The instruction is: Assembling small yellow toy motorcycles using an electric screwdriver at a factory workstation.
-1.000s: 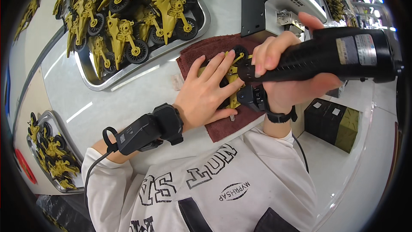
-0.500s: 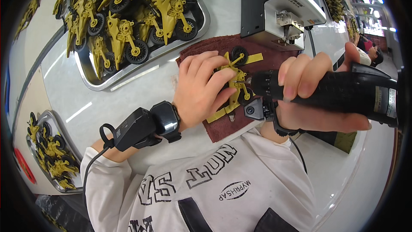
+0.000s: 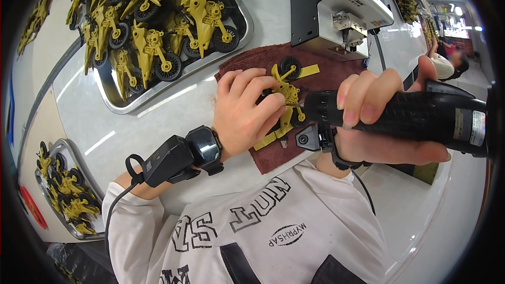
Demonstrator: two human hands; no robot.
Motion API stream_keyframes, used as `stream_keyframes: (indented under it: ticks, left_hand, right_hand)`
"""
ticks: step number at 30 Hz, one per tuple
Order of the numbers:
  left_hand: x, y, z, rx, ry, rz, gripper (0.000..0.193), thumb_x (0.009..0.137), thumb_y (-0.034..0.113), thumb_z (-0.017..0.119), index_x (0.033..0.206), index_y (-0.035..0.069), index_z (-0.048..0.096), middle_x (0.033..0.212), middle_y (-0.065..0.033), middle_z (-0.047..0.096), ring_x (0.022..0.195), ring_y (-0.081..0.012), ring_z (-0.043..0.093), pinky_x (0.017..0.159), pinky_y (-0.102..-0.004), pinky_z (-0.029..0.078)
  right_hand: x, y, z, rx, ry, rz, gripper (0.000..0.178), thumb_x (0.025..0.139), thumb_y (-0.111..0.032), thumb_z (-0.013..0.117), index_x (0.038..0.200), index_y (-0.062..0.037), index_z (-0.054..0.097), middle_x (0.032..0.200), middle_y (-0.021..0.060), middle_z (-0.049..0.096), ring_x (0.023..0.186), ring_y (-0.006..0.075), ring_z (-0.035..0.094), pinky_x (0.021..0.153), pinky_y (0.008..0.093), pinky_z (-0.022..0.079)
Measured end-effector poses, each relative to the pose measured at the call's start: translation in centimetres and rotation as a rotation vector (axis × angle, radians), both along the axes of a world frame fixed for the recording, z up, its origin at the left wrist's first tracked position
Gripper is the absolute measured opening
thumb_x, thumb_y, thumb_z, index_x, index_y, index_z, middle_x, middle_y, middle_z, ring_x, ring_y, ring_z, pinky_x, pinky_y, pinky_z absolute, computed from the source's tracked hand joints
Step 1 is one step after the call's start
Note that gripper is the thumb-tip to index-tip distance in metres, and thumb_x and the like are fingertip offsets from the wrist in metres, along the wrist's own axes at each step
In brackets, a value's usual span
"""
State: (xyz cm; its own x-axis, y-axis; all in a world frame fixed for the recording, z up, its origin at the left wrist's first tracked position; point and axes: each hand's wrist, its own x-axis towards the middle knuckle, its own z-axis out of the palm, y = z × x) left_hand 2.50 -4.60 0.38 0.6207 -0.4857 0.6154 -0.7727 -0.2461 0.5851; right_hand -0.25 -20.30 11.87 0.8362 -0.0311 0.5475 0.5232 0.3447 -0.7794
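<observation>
A yellow toy motorcycle (image 3: 289, 93) with black wheels lies on a dark red cloth (image 3: 252, 63). My left hand (image 3: 246, 104) grips its left side, with the fingertips bent over the yellow body. In my right hand (image 3: 376, 110) is a black electric screwdriver (image 3: 421, 118), held level and wrapped by the fingers. Its tip meets the toy's middle from the right; the exact contact point and any screw are too small to make out. Yellow strips on the cloth stick out beyond the toy at both ends.
A metal tray (image 3: 126, 109) heaped with yellow toy motorcycles stands at the far left. A smaller tray (image 3: 97, 184) of similar pieces sits at the near left. Behind the cloth is a black and silver machine (image 3: 342, 21). A person (image 3: 447, 66) shows at the far right.
The screwdriver's tip end has shifted slightly left and down against the toy. My left hand keeps its hold, and the whole view has moved a little.
</observation>
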Motion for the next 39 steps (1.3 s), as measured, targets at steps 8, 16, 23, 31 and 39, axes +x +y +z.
stream_keyframes:
  ticks: [8, 16, 23, 31, 39]
  left_hand:
    - [0.0, -0.4, -0.2, -0.023, 0.025, -0.068, 0.028, 0.065, 0.011, 0.072, 0.089, 0.012, 0.057, 0.098, -0.0035, 0.055, 0.102, -0.0254, 0.052, 0.085, -0.0423, 0.036]
    - [0.1, 0.0, -0.7, -0.058, 0.062, -0.136, 0.027, 0.069, 0.006, 0.068, 0.093, 0.007, 0.057, 0.102, -0.0075, 0.057, 0.103, -0.0294, 0.053, 0.086, -0.0419, 0.036]
    - [-0.4, 0.0, 0.4, 0.138, 0.257, -0.058, 0.086, 0.066, 0.036, 0.074, 0.133, 0.000, 0.034, 0.137, -0.0191, 0.035, 0.129, -0.0348, 0.032, 0.104, -0.0496, 0.024]
    - [-0.2, 0.1, 0.3, 0.343, 0.231, -0.093, 0.093, 0.063, 0.043, 0.074, 0.134, -0.002, 0.034, 0.140, -0.0194, 0.034, 0.132, -0.0346, 0.029, 0.106, -0.0517, 0.020]
    - [0.0, 0.1, 0.4, 0.358, 0.238, -0.104, 0.094, 0.062, 0.045, 0.074, 0.134, -0.001, 0.035, 0.137, -0.0187, 0.037, 0.132, -0.0353, 0.028, 0.106, -0.0516, 0.019]
  right_hand:
    - [-0.3, 0.1, 0.2, 0.024, 0.005, -0.018, 0.098, 0.074, -0.077, 0.045, 0.138, -0.0048, 0.026, 0.069, 0.0089, 0.049, 0.052, 0.0209, 0.048, 0.058, 0.0369, 0.042]
    - [0.1, 0.3, -0.3, 0.047, 0.020, -0.014, 0.098, 0.074, -0.078, 0.045, 0.136, -0.0043, 0.028, 0.065, 0.0082, 0.048, 0.049, 0.0209, 0.047, 0.055, 0.0369, 0.040]
    - [1.9, -0.1, -1.6, -0.009, -0.053, -0.131, 0.100, 0.073, -0.079, 0.044, 0.135, -0.0023, 0.027, 0.066, 0.0099, 0.053, 0.051, 0.0201, 0.049, 0.052, 0.0347, 0.041]
    - [2.2, 0.7, -3.1, -0.164, -0.047, -0.155, 0.110, 0.067, -0.084, 0.041, 0.137, -0.0026, 0.017, 0.066, 0.0109, 0.053, 0.051, 0.0212, 0.050, 0.051, 0.0356, 0.045]
    - [2.1, 1.0, -4.1, -0.281, 0.092, -0.237, 0.091, 0.071, -0.076, 0.049, 0.125, -0.0055, 0.031, 0.066, 0.0089, 0.053, 0.050, 0.0199, 0.051, 0.050, 0.0328, 0.044]
